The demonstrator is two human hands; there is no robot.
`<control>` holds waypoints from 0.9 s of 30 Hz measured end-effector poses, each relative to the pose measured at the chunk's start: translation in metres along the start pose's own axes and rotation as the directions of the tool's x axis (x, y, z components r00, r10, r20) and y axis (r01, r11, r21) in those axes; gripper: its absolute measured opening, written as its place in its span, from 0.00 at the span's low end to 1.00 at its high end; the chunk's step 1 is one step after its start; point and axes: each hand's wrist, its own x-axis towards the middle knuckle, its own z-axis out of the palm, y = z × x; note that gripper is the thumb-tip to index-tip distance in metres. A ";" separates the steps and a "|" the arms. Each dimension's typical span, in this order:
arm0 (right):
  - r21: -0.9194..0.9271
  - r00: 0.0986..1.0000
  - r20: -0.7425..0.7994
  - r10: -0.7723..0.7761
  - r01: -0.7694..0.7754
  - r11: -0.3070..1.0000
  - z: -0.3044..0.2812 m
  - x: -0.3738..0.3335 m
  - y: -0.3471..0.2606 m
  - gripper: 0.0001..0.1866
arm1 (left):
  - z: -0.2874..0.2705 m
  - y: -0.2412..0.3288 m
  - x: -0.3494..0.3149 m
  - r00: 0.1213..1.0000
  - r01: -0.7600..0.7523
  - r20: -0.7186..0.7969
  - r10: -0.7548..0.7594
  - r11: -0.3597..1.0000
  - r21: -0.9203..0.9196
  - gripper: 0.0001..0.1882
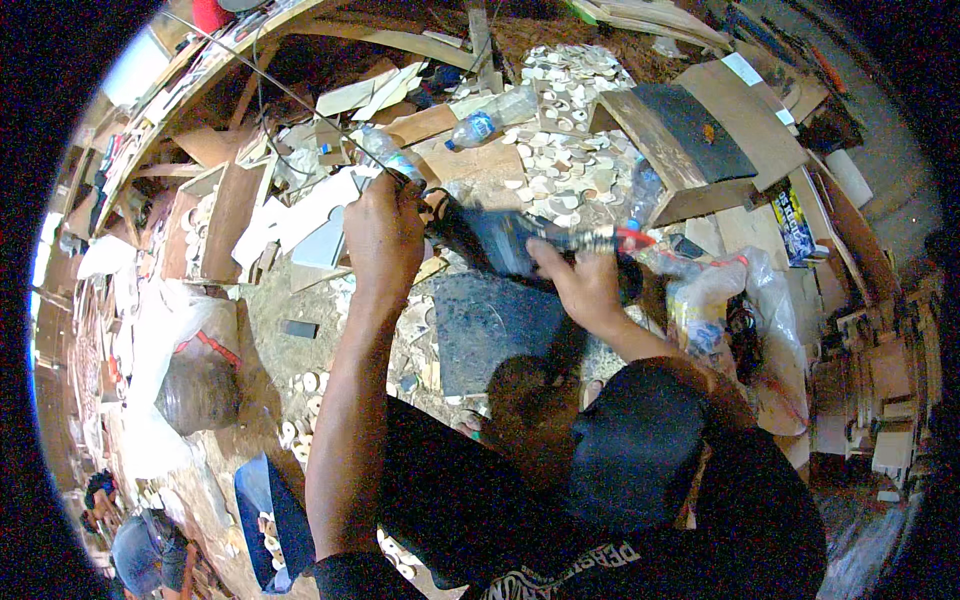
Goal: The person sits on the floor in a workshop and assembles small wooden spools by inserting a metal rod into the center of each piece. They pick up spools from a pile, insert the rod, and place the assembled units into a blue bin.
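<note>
My left hand (385, 240) is raised and closed at the end of a thin dark cord (290, 90) that comes down from the upper left. Just right of it is a dark blue tool (500, 240), smeared by motion, with a shiny metal part and a red tip; its exact kind cannot be made out. My right hand (585, 285) is closed on this tool from the right, thumb on its upper side. Below both hands lies a flat dark board (490, 335). Whether the cord joins the tool is hidden behind my left fist.
Loose pale wooden discs (575, 180) lie heaped beyond my hands. Plastic bottles (470, 130) rest among wood scraps. A cardboard box (670, 150) stands far right, a plastic bag (770, 320) nearer. Left are a wooden box (235, 225) and a round jar (200, 390); another person (145, 550) is lower left.
</note>
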 end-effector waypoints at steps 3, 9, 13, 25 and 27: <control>-0.082 0.998 0.023 -0.050 0.052 0.995 -0.004 -0.008 0.002 0.14 | -0.001 -0.001 0.000 1.000 0.019 -0.008 -0.019 0.999 0.047 0.15; 0.041 0.991 -0.016 -0.135 0.136 0.990 -0.001 0.011 0.016 0.10 | 0.001 0.009 0.000 1.000 0.000 -0.015 0.000 1.000 -0.016 0.09; -0.187 0.992 -0.084 0.098 -0.112 0.976 -0.006 0.002 0.028 0.10 | -0.002 0.005 0.002 0.999 0.023 -0.029 -0.021 0.996 0.084 0.10; -0.248 0.994 -0.109 0.000 -0.028 0.968 -0.006 0.015 0.059 0.13 | -0.014 0.008 0.004 0.999 -0.026 0.046 0.026 1.000 -0.004 0.09; -0.209 0.986 -0.122 0.117 -0.141 0.968 -0.010 0.013 0.070 0.12 | -0.018 0.003 0.003 0.993 -0.037 0.113 0.041 0.999 -0.040 0.09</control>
